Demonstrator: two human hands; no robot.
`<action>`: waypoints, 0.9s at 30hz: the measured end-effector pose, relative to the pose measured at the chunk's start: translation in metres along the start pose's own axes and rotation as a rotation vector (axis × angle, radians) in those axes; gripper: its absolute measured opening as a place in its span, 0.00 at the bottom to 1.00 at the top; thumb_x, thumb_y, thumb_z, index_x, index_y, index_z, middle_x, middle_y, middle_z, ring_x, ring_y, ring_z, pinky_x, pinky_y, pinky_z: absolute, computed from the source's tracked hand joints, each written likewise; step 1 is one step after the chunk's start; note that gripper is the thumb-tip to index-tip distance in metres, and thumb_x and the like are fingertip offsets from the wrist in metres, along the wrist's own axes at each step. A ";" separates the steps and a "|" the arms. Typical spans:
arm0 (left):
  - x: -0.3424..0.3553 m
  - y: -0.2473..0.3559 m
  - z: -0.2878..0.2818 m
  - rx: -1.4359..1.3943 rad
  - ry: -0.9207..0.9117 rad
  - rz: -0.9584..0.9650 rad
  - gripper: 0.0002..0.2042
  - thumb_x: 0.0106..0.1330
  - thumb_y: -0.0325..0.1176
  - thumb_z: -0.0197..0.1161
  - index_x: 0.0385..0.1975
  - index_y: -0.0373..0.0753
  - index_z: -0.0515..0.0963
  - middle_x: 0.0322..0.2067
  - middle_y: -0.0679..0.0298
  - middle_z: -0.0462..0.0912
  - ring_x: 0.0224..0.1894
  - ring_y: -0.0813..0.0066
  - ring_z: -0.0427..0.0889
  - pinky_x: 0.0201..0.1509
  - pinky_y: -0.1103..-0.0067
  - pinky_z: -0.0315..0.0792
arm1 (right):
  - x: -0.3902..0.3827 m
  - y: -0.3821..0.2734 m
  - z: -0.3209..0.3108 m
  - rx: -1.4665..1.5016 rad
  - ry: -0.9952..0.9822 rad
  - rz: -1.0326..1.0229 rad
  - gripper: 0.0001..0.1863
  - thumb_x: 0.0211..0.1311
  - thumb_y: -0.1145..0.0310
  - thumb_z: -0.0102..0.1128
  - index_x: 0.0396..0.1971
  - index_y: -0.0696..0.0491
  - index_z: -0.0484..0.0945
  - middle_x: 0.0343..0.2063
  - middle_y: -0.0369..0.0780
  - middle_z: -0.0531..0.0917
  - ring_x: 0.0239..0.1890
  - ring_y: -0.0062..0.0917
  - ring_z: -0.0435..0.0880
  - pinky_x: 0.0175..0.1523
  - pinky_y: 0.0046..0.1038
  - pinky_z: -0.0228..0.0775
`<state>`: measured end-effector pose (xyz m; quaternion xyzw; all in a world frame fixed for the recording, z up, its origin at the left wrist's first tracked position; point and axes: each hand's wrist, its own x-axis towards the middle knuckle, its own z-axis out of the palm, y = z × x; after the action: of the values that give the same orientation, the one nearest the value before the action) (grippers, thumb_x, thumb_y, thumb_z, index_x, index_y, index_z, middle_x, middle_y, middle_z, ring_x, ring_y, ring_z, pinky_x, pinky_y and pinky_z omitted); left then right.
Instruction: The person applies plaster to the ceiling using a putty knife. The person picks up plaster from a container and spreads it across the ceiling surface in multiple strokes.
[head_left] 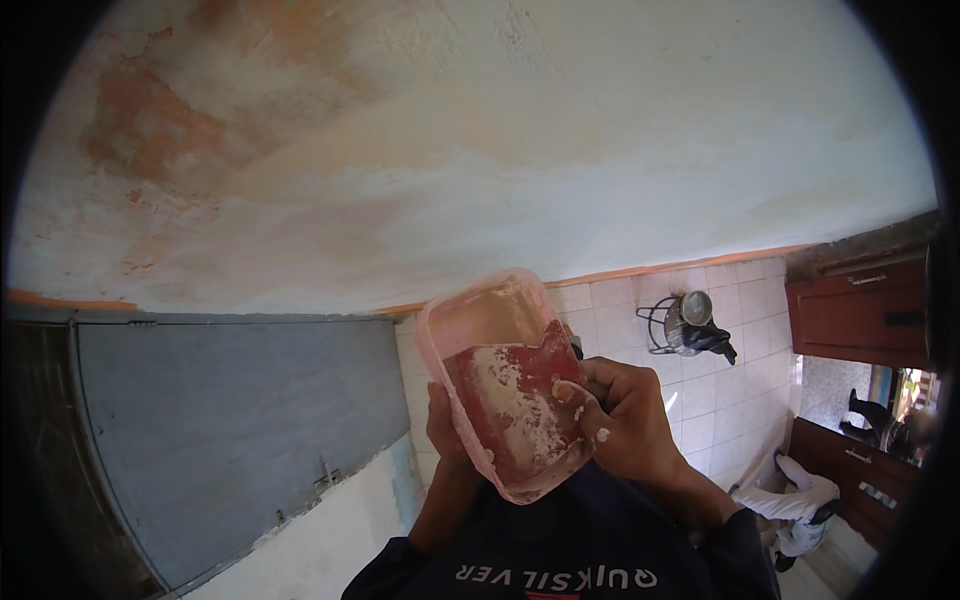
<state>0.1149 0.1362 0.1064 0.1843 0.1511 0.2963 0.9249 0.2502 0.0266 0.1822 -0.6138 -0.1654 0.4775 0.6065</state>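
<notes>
While my left hand (447, 432) clasps the pink tub (432, 342) by its left side, my right hand (632, 418) grips the red scraper (512, 395), thumb pressed on its whitish-smeared face, right over the tub's opening! Just below the tub, pale block letters (556, 577) run upside down across my dark shirt (590, 525); left of the tub, a grey door (245, 425); beyond it, a patchy, orange-stained wall (480, 170).
</notes>
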 end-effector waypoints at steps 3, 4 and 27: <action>-0.002 -0.001 0.000 0.039 0.058 -0.036 0.32 0.61 0.54 0.44 0.57 0.35 0.54 0.52 0.52 0.65 0.52 0.59 0.67 0.55 0.66 0.64 | 0.000 0.004 -0.003 0.019 0.016 0.054 0.11 0.58 0.72 0.53 0.38 0.63 0.74 0.24 0.38 0.80 0.25 0.10 0.73 0.29 0.17 0.67; -0.003 -0.002 -0.002 0.031 0.053 -0.044 0.32 0.61 0.54 0.44 0.57 0.35 0.54 0.52 0.52 0.65 0.52 0.59 0.67 0.55 0.66 0.64 | 0.001 0.003 -0.005 0.018 0.007 0.087 0.11 0.58 0.73 0.53 0.38 0.63 0.74 0.24 0.38 0.80 0.25 0.10 0.73 0.29 0.17 0.66; -0.019 -0.011 -0.059 0.032 0.318 0.088 0.27 0.65 0.53 0.35 0.55 0.38 0.58 0.51 0.55 0.67 0.51 0.61 0.67 0.54 0.68 0.64 | -0.013 0.009 0.036 -0.593 0.149 -0.366 0.10 0.47 0.78 0.56 0.32 0.61 0.70 0.13 0.49 0.75 0.16 0.40 0.78 0.19 0.31 0.67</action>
<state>0.0828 0.1315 0.0525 0.1562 0.2921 0.3595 0.8724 0.2122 0.0352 0.1860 -0.7564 -0.3595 0.2460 0.4879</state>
